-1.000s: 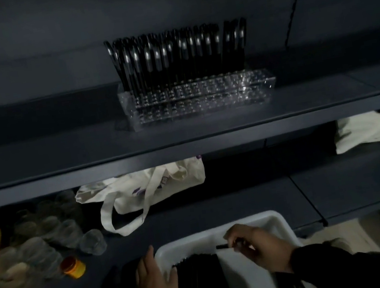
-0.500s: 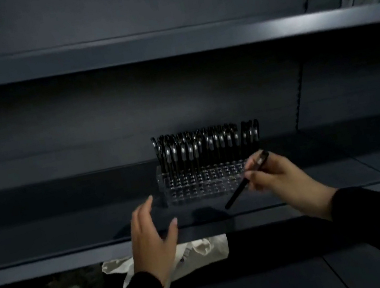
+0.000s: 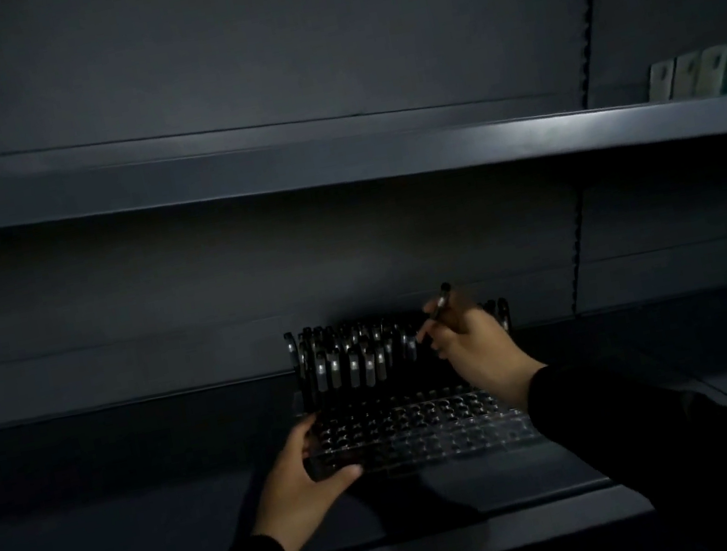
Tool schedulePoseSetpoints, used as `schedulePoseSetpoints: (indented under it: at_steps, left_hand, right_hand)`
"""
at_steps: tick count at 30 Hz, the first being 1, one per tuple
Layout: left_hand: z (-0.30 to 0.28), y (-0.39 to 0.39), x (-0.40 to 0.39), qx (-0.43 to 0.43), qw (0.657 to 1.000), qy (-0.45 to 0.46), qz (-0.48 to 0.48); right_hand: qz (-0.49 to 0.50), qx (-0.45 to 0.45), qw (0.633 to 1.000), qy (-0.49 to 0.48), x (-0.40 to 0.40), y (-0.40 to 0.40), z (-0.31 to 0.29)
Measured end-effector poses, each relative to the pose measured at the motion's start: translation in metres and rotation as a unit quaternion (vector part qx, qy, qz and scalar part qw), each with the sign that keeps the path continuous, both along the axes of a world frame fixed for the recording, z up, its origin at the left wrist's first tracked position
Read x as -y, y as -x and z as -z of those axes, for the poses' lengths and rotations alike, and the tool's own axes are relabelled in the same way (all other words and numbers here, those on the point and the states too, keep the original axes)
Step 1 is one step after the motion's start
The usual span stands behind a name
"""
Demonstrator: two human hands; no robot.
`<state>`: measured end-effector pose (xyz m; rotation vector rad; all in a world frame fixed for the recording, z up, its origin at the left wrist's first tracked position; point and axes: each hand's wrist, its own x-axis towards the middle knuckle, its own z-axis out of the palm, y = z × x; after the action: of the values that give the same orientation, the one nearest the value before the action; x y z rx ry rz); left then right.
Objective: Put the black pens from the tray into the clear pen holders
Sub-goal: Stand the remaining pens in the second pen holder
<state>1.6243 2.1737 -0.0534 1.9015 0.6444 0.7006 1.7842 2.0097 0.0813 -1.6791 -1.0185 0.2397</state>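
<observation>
Both arms wear long, plain black fabric sleeves that end at the wrists, leaving the bare left hand point(image 3: 301, 478) and bare right hand point(image 3: 473, 345) uncovered. The cuffs are simple and close-fitting, without visible buttons, stripes or logos. The right sleeve looks loose and bulky toward the elbow. No rings, watch or gloves show on either hand.

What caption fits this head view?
Right hand lowers a black pen into the clear pen holder, steadied by the left hand.
</observation>
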Motion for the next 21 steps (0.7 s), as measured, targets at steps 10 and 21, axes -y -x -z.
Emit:
schedulePoseSetpoints:
  at_steps: [10, 21]
  left_hand:
    - [0.006, 0.001, -0.007, -0.012, 1.0, -0.023, -0.011]
    - [0.008, 0.001, -0.007, -0.023, 0.999, -0.029, -0.02]
  right_hand:
    - [-0.068, -0.003, 0.994, 0.082, -0.025, 0.003, 0.039]
    - [-0.024, 0.039, 0.993, 0.106, -0.031, 0.003, 0.052]
